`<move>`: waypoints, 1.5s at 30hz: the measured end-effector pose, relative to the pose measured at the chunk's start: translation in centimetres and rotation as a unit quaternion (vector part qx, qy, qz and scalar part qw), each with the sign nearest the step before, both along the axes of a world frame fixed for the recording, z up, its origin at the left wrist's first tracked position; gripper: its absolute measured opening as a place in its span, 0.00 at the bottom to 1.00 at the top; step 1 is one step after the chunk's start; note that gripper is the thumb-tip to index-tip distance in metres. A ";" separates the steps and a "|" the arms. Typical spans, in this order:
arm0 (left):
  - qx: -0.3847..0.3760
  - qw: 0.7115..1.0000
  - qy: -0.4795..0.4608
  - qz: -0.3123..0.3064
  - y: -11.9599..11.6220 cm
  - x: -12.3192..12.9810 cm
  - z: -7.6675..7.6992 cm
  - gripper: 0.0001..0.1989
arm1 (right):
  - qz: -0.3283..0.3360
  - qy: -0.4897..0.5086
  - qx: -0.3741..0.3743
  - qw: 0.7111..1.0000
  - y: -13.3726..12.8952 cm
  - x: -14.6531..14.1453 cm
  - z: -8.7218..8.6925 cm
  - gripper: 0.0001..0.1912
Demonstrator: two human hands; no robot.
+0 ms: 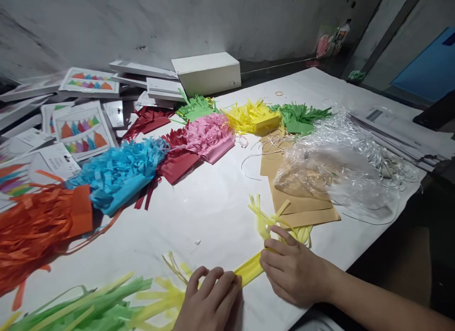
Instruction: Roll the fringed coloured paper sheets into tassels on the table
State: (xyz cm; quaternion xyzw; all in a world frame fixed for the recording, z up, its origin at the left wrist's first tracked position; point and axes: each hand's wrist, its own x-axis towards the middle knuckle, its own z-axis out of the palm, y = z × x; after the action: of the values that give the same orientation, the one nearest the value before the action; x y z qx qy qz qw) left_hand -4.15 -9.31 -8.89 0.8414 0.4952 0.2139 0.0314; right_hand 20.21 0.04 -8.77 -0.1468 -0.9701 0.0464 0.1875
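A strip of yellow fringed tissue paper lies near the table's front edge, its middle a folded band and its ends cut into loose strands. My left hand is closed over the band's left end, fingers curled down onto it. At the other end my right hand grips the paper, with fringe sticking out above and behind the fingers. Both thumbs are mostly hidden. Green fringed tissue paper lies left of my left hand, with pale yellow strands across it.
Bundles of orange, blue, pink and yellow tissue fringe curve across the white table covering. Printed packages pile up at back left beside a white box. Brown envelopes and clear plastic bags lie right.
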 end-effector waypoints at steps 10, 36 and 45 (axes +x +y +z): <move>0.003 0.998 0.042 0.048 -0.7 -0.3 -0.8 0.13 | -0.106 0.020 -0.058 0.993 -0.2 -1.0 -0.4 0.10; -0.150 0.984 0.031 0.091 0.9 0.3 -0.3 0.14 | -0.021 -0.106 -0.031 0.994 1.8 -1.6 1.1 0.11; -0.007 0.997 0.064 0.049 -0.7 0.4 -0.6 0.15 | 0.051 -0.044 0.054 0.996 1.0 -0.2 0.4 0.11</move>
State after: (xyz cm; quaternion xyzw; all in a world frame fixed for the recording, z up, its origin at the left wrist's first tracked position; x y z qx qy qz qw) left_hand -3.72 -10.04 -9.45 0.8275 0.5388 0.1575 -0.0045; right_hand 19.98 1.07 -8.37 -0.0887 -0.9847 -0.0026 0.1501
